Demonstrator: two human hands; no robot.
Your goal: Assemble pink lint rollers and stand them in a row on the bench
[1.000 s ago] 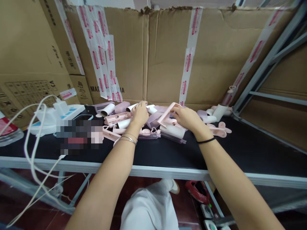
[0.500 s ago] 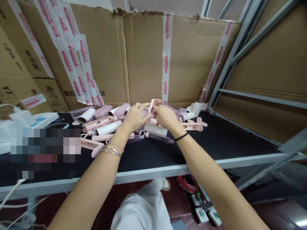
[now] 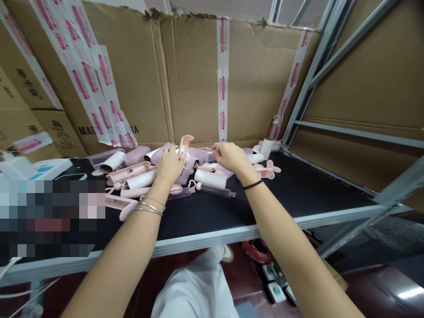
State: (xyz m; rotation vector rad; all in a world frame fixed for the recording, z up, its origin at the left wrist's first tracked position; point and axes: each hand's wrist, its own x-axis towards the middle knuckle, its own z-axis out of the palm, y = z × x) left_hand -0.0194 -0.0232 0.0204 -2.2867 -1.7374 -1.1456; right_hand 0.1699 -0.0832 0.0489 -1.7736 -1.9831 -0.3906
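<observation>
My left hand (image 3: 170, 164) is closed around a pale pink plastic shell (image 3: 184, 146), which stands up from the fingers with its curved end on top. To the right, my right hand (image 3: 229, 155) has its fingers pinched together over the back of the pile. A thin, shiny sliver shows at those fingertips, too small to name. Beneath and between the hands lie translucent lilac sleeves (image 3: 189, 162), a white tube (image 3: 210, 179) and a clear tube with a pink end (image 3: 217, 190). Another pink shell (image 3: 129, 172) rests left of my left wrist.
The black shelf top (image 3: 291, 190) has a grey metal front edge (image 3: 205, 242). Taped cardboard (image 3: 195, 79) stands behind the pile. A white power strip (image 3: 54, 168) and a blurred-out patch are at the left. Metal shelf posts (image 3: 318, 75) rise at the right.
My hands have moved apart. The pink shell has shifted left with my left hand, and my right hand is off it. The view has turned slightly to the right.
</observation>
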